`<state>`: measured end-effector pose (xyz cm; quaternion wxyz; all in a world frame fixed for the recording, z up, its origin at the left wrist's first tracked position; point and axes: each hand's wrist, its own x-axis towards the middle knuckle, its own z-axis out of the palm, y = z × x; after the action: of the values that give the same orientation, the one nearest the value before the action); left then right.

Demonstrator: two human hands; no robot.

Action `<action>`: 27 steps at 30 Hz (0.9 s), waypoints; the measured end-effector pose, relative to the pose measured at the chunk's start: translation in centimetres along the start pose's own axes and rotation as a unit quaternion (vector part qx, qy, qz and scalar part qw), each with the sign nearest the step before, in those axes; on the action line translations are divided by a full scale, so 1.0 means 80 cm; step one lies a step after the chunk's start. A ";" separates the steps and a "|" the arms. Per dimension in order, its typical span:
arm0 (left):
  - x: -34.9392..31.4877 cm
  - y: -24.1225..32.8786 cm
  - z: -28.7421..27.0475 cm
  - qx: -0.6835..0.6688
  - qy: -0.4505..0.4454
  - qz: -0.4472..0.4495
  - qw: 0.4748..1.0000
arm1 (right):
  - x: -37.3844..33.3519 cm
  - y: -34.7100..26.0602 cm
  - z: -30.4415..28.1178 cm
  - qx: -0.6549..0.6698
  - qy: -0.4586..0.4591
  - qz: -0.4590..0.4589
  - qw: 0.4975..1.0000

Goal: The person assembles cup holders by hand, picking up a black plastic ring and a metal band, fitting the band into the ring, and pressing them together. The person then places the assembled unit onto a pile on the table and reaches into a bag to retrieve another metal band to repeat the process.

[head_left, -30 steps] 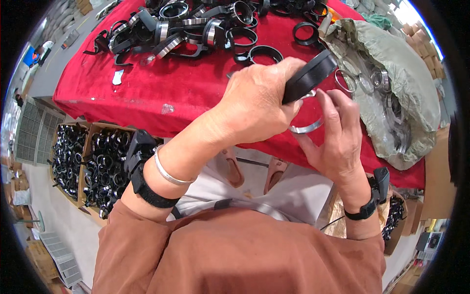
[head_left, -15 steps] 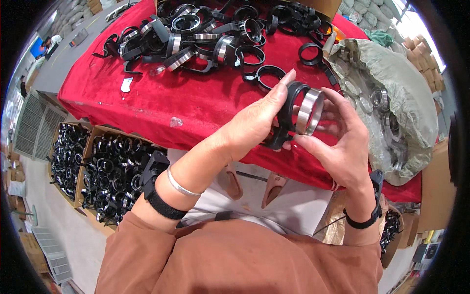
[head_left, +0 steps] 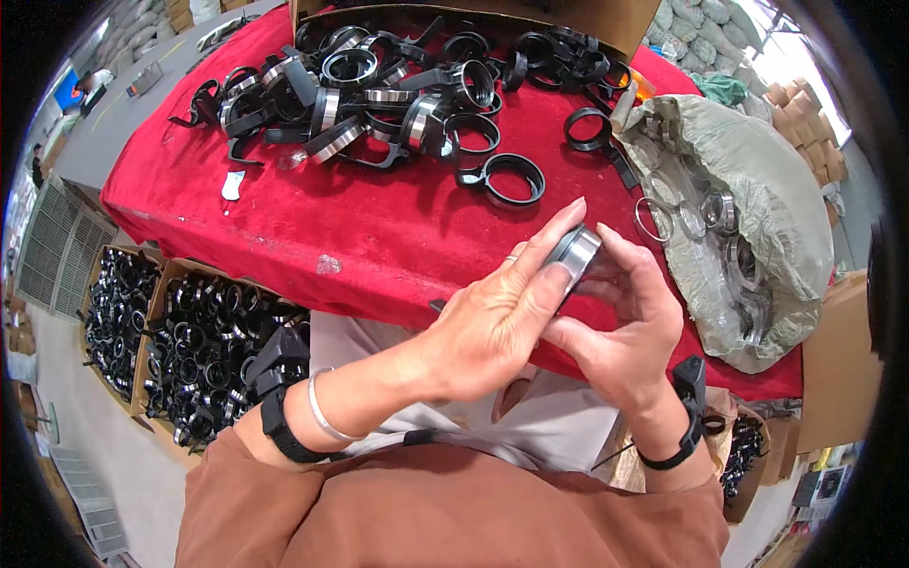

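Note:
Above the front edge of the red-covered table, my left hand (head_left: 492,322) and my right hand (head_left: 625,327) are closed around a silver metal ring (head_left: 579,250). The ring is tilted, with its shiny outer band showing between my left fingers and right fingertips. My left palm and fingers hide most of the black plastic ring piece; a small black tip (head_left: 436,305) sticks out beside that hand. Whether the metal ring is fully seated on the black piece cannot be seen. Just beyond my hands lies a black ring with a tab (head_left: 512,181) on the cloth.
A heap of black and silver ring parts (head_left: 350,104) covers the back of the red cloth (head_left: 284,222), before a cardboard box (head_left: 606,21). At right lies a pale sack (head_left: 757,189) with metal rings. Boxes of similar parts (head_left: 204,350) stand on the floor at left.
Both hands have come lower and nearer to me. The piece has turned: the metal ring shows edge-on, and my left fingers now lie over it, covering the black part.

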<state>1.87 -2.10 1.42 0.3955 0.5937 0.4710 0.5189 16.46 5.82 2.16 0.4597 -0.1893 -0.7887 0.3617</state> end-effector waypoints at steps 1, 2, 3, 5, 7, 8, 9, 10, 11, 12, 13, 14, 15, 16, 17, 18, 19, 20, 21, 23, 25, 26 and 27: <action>-0.002 -0.003 0.000 0.017 0.016 0.035 0.999 | 0.002 -0.003 0.004 0.009 0.000 -0.002 1.000; -0.004 -0.004 -0.001 0.036 0.033 0.071 0.996 | 0.004 -0.001 0.007 0.013 -0.002 -0.004 1.000; -0.004 -0.001 -0.007 -0.020 0.008 0.017 1.000 | 0.005 0.005 0.008 -0.006 -0.025 0.009 1.000; -0.002 -0.002 -0.022 0.070 -0.010 -0.010 0.997 | 0.011 0.025 0.012 -0.021 -0.076 0.042 0.996; 0.007 0.004 -0.045 0.250 0.003 -0.046 0.967 | 0.029 0.041 0.008 0.005 -0.133 0.084 0.987; 0.014 0.011 -0.063 0.339 0.065 -0.003 0.939 | 0.042 0.040 -0.002 -0.044 -0.167 0.089 0.981; 0.025 0.013 -0.085 0.418 0.132 0.015 0.899 | 0.056 0.041 -0.007 -0.111 -0.158 0.112 0.975; 0.040 0.012 -0.114 0.499 0.185 0.090 0.842 | 0.064 0.065 -0.017 -0.153 -0.114 0.098 0.977; 0.058 0.015 -0.139 0.547 0.207 0.077 0.807 | 0.076 0.080 -0.030 -0.195 -0.069 0.106 0.973; 0.075 0.011 -0.166 0.602 0.226 0.112 0.758 | 0.089 0.105 -0.043 -0.260 -0.026 0.094 0.961; 0.087 0.014 -0.194 0.668 0.236 0.115 0.696 | 0.108 0.118 -0.055 -0.320 0.002 0.081 0.944; 0.099 0.018 -0.217 0.707 0.226 0.081 0.665 | 0.125 0.142 -0.067 -0.370 0.018 0.028 0.929; 0.108 0.008 -0.245 0.747 0.244 0.108 0.609 | 0.140 0.160 -0.070 -0.399 0.022 -0.008 0.917; 0.115 -0.005 -0.262 0.781 0.257 0.135 0.553 | 0.153 0.184 -0.072 -0.399 0.022 -0.009 0.917; 0.116 0.005 -0.255 0.782 0.259 0.141 0.550 | 0.163 0.200 -0.081 -0.480 -0.003 0.023 0.877; 0.123 0.006 -0.245 0.774 0.282 0.153 0.546 | 0.171 0.213 -0.086 -0.560 -0.031 0.060 0.826; 0.131 0.010 -0.229 0.767 0.302 0.164 0.542 | 0.174 0.216 -0.083 -0.570 -0.059 0.098 0.814; 0.131 0.011 -0.206 0.695 0.280 0.189 0.634 | 0.176 0.223 -0.082 -0.573 -0.058 0.101 0.811; 0.121 0.017 -0.161 0.578 0.262 0.191 0.749 | 0.176 0.231 -0.087 -0.592 -0.078 0.109 0.795; 0.101 0.019 -0.088 0.299 0.120 0.103 0.941 | 0.172 0.247 -0.094 -0.614 -0.068 0.101 0.780; 0.085 -0.003 -0.032 0.067 0.060 -0.033 0.995 | 0.169 0.231 -0.087 -0.602 -0.049 0.073 0.793; 0.087 -0.019 -0.014 -0.041 0.044 -0.122 0.991 | 0.165 0.221 -0.082 -0.591 -0.031 0.047 0.805; 0.094 -0.026 -0.006 -0.103 0.044 -0.175 0.978 | 0.156 0.212 -0.076 -0.561 0.018 0.004 0.828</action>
<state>1.25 5.64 1.35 0.5180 0.4349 0.5287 0.5129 14.82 27.38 -1.20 0.2868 -0.4241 -0.8468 -0.1443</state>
